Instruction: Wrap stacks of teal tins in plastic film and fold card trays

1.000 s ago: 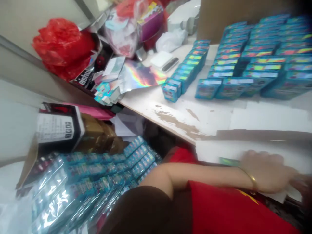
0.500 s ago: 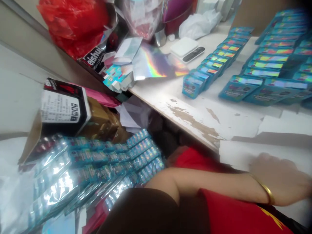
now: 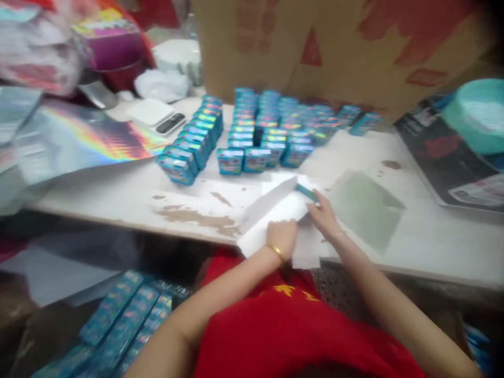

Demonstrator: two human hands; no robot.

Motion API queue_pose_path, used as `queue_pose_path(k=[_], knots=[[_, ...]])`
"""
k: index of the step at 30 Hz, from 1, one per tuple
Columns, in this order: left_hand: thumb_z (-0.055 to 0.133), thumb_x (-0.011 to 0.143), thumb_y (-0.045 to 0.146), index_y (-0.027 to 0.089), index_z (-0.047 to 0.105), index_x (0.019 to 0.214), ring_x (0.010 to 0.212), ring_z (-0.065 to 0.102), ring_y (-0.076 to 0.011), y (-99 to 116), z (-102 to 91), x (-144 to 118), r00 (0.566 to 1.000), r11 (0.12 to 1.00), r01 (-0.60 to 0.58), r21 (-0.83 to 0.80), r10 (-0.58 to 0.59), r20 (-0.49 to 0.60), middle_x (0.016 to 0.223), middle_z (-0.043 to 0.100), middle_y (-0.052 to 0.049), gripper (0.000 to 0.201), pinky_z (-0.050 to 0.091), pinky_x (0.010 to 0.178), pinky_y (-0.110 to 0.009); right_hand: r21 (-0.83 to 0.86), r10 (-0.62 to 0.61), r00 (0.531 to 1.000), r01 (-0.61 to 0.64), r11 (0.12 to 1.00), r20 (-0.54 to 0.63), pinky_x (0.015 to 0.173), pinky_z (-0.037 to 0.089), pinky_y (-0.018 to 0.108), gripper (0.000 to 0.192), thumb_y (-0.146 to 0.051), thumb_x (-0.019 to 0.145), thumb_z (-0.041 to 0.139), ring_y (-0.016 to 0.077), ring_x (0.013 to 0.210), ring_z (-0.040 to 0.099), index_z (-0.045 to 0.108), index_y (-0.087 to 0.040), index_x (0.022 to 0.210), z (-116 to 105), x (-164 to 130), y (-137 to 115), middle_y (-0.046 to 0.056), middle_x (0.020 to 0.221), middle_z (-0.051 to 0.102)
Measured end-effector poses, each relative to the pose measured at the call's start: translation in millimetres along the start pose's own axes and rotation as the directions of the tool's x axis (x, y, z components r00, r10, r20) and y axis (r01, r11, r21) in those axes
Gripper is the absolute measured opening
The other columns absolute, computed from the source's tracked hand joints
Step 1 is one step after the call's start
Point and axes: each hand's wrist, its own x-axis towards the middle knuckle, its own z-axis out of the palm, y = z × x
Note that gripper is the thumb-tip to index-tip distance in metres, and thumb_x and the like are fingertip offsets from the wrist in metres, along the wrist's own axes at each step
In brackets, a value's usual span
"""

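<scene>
My left hand (image 3: 282,239), with a gold bangle at its wrist, is closed at the near edge of a folded white sheet (image 3: 271,218). One flap of the sheet stands raised and tilted. Just to the right, my right hand (image 3: 325,215) pinches the end of a narrow teal piece (image 3: 306,192) at the sheet's far right edge; blur hides whether it is a small box. Beyond both hands stand rows of small blue boxes (image 3: 230,161) with shiny tops, and another row of blue boxes (image 3: 177,165) runs back at the left.
A large cardboard carton (image 3: 275,68) backs the table (image 3: 433,236). A white scale (image 3: 151,113) and a rainbow-sheen sheet (image 3: 90,136) lie at left. A pale green sheet (image 3: 366,210) lies at right, near a teal round item (image 3: 482,115). Wrapped blue packs (image 3: 126,315) sit below the table edge.
The view has swung right from the packs on the floor to the tabletop. My right hand and the teal piece are now in view. My left hand is now closed at the white sheet.
</scene>
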Motion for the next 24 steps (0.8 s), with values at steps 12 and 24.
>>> queue_pose_path(k=[12, 24], knots=[[0.067, 0.071, 0.019, 0.016, 0.052, 0.091, 0.07, 0.063, -0.016, -27.1, 4.8, 42.8, 0.973, 0.744, 0.215, -0.632, -0.107, 0.205, 0.072, 0.059, -0.001, 0.025, 0.053, 0.069, -0.029, 0.254, -0.432, 0.883, 0.382, 0.889, 0.183, 0.107, 0.038, 0.051, 0.073, -0.007, 0.083, 0.038, 0.0263, 0.133, 0.035, 0.009, -0.022, 0.149, -20.1, -87.6, -33.4, 0.013, 0.144, 0.035], [0.04, 0.07, -0.001, 0.015, 0.052, 0.091, 0.067, 0.059, -0.0075, -38.2, 9.0, 26.3, 0.95, 0.442, 0.31, -0.842, -0.119, 0.287, 0.082, 0.056, -0.001, 0.029, 0.054, 0.066, -0.024, 0.075, -0.591, 0.777, 0.591, 0.803, 0.218, 0.074, 0.048, 0.041, 0.015, -0.03, 0.092, 0.046, 0.0233, 0.09, 0.051, 0.055, -0.019, 0.089, 3.1, -91.6, -28.4, 0.015, 0.122, 0.055]])
